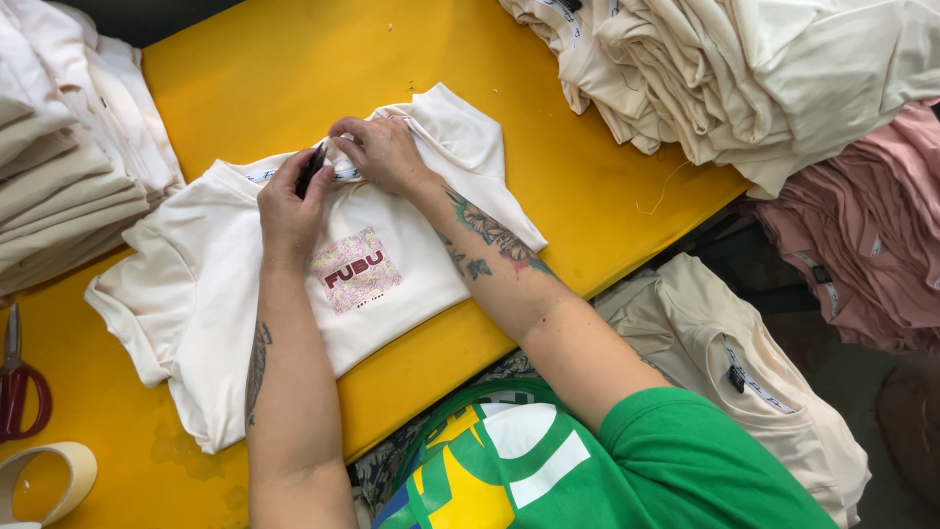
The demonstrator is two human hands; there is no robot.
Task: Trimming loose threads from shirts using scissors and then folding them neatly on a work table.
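My left hand (289, 201) pinched a black snipper (311, 168); right hand (382, 152) fingers gripped the cream shirt (211, 284) collar. I judged a slip could nick fabric.

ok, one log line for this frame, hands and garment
left hand: holds small black tool at collar | right hand: pinches collar | cream T-shirt: flat, print up, on yellow table | nearby: red scissors, tape roll
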